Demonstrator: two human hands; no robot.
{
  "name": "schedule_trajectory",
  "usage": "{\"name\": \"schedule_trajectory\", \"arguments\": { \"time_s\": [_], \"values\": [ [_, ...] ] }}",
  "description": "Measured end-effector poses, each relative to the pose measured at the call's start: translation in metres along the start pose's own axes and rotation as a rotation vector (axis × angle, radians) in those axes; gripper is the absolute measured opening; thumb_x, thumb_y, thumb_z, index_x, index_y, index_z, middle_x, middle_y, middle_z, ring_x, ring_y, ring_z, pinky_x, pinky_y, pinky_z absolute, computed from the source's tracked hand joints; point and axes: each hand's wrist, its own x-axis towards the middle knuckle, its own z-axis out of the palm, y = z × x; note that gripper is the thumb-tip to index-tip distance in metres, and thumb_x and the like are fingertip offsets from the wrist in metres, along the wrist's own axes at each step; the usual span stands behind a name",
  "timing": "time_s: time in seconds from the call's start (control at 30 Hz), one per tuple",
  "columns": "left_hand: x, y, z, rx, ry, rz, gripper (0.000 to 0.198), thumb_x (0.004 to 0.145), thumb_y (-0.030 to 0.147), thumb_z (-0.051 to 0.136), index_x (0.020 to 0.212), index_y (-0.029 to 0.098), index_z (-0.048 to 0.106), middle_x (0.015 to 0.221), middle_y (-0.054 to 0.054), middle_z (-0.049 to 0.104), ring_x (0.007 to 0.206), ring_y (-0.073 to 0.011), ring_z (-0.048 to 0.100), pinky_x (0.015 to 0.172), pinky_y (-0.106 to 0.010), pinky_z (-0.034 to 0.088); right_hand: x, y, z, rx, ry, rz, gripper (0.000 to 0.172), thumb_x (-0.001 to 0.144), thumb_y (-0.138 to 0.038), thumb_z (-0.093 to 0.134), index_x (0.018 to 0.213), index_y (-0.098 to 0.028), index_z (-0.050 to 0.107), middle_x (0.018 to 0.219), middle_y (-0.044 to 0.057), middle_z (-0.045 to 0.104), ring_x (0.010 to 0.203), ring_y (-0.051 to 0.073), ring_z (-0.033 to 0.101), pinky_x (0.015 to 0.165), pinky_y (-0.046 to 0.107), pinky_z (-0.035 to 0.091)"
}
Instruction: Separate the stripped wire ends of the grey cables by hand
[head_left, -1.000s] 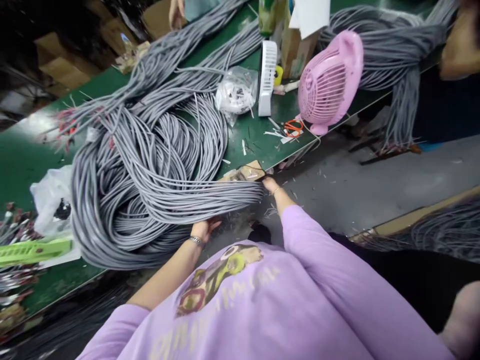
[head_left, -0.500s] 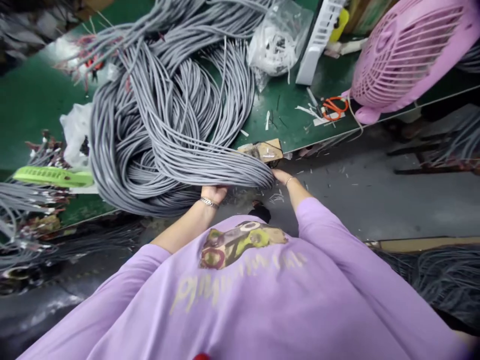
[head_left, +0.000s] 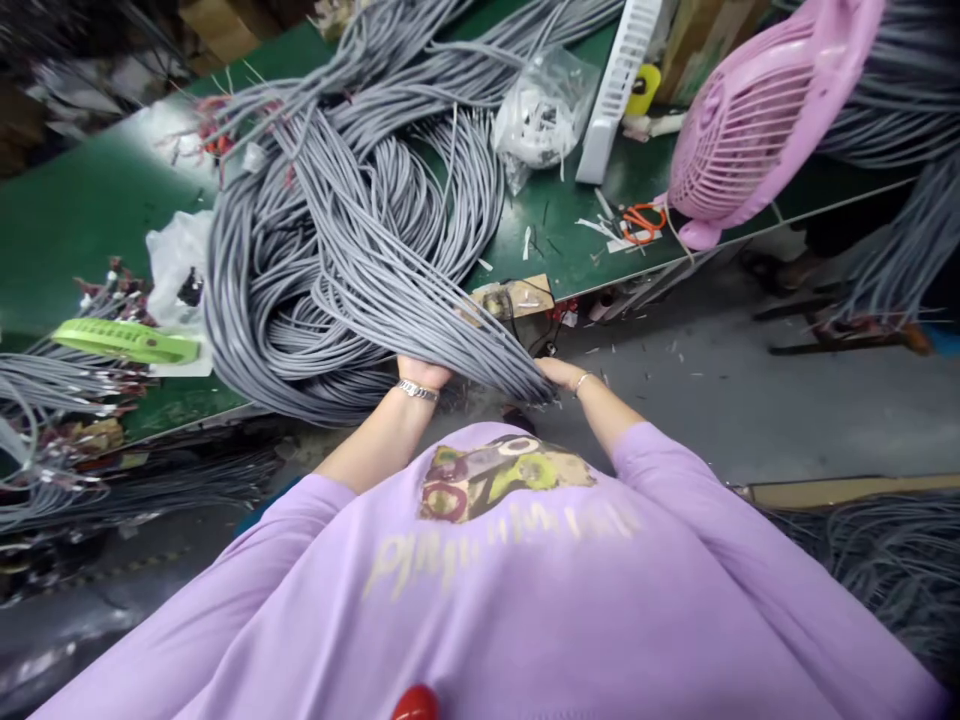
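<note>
A thick bundle of grey cables (head_left: 450, 320) slopes from the large coiled heap of cables (head_left: 247, 300) down over the table's front edge. Under the middle of this bundle lies my left hand (head_left: 424, 372), supporting it, with the fingers hidden by the cables. My right hand (head_left: 557, 373) is closed at the bundle's lower end, the thumb side showing and the other fingers out of sight. The cable tips bunch together beside it. Just behind the bundle, a small wooden block (head_left: 531, 294) with dark wire on it sits at the table edge.
On the green table (head_left: 67, 240) stand a pink fan (head_left: 750, 140) and a white slatted panel (head_left: 619, 95). Orange-handled scissors (head_left: 643, 222) lie among scraps near a clear plastic bag (head_left: 540, 120). A lime-green plastic object (head_left: 124, 341) is at left. More cables (head_left: 885, 580) lie at lower right.
The bundle's end has dipped slightly, and its cables lie a little more spread and straighter. Both hands keep their hold. The view has shifted a little.
</note>
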Motion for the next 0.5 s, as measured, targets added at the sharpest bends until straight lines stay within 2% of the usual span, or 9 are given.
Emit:
{"name": "schedule_trajectory", "arguments": {
  "time_s": [0.1, 0.17, 0.27, 0.37, 0.43, 0.5],
  "values": [
    [-0.021, 0.022, -0.014, 0.004, 0.071, 0.077, 0.052, 0.098, 0.044, 0.026, 0.101, 0.013, 0.068, 0.097, -0.013, 0.073, 0.1, -0.0253, 0.067, 0.093, -0.049, 0.053, -0.021, -0.021, 0.02, -0.005, -0.055, -0.031, 0.044, 0.096, -0.029, 0.036, 0.079, -0.011, 0.072, 0.084, 0.007, 0.073, 0.083, 0.019, 0.063, 0.088, 0.029, 0.047],
    [-0.036, 0.041, -0.032, 0.024, 0.12, 0.13, 0.054, 0.098, 0.046, 0.023, 0.108, 0.016, 0.067, 0.104, -0.013, 0.072, 0.104, -0.0258, 0.067, 0.093, -0.05, 0.053, -0.03, -0.035, 0.043, -0.002, -0.078, -0.048, 0.046, 0.096, -0.034, 0.038, 0.076, -0.01, 0.071, 0.084, 0.007, 0.073, 0.085, 0.019, 0.062, 0.088, 0.028, 0.046],
    [-0.054, 0.07, -0.07, 0.072, 0.164, 0.162, 0.051, 0.098, 0.043, 0.022, 0.114, 0.02, 0.065, 0.112, -0.011, 0.071, 0.111, -0.0243, 0.064, 0.097, -0.049, 0.05, -0.032, -0.054, 0.092, 0.016, -0.099, -0.042, 0.045, 0.093, -0.042, 0.048, 0.075, -0.009, 0.071, 0.087, 0.009, 0.073, 0.088, 0.021, 0.063, 0.088, 0.027, 0.046],
    [-0.062, 0.092, -0.108, 0.134, 0.236, 0.207, 0.046, 0.098, 0.034, 0.023, 0.119, 0.022, 0.063, 0.118, -0.008, 0.069, 0.115, -0.0201, 0.062, 0.101, -0.044, 0.048, -0.022, -0.069, 0.151, 0.034, -0.09, -0.007, 0.044, 0.089, -0.048, 0.055, 0.078, -0.009, 0.072, 0.094, 0.012, 0.074, 0.096, 0.024, 0.065, 0.091, 0.027, 0.044],
    [-0.061, 0.1, -0.129, 0.17, 0.273, 0.223, 0.045, 0.097, 0.032, 0.025, 0.12, 0.022, 0.062, 0.119, -0.009, 0.069, 0.114, -0.0188, 0.063, 0.1, -0.042, 0.048, -0.011, -0.08, 0.189, 0.042, -0.067, 0.02, 0.049, 0.092, -0.051, 0.05, 0.082, -0.008, 0.073, 0.098, 0.015, 0.074, 0.102, 0.026, 0.065, 0.092, 0.027, 0.044],
    [-0.061, 0.104, -0.149, 0.268, 0.361, 0.229, 0.043, 0.095, 0.034, 0.029, 0.119, 0.02, 0.062, 0.116, -0.01, 0.07, 0.108, -0.0184, 0.065, 0.095, -0.039, 0.051, 0.002, -0.091, 0.22, 0.041, -0.035, 0.039, 0.056, 0.097, -0.051, 0.039, 0.089, -0.007, 0.072, 0.103, 0.016, 0.073, 0.107, 0.026, 0.064, 0.094, 0.03, 0.044]
  ]
}}
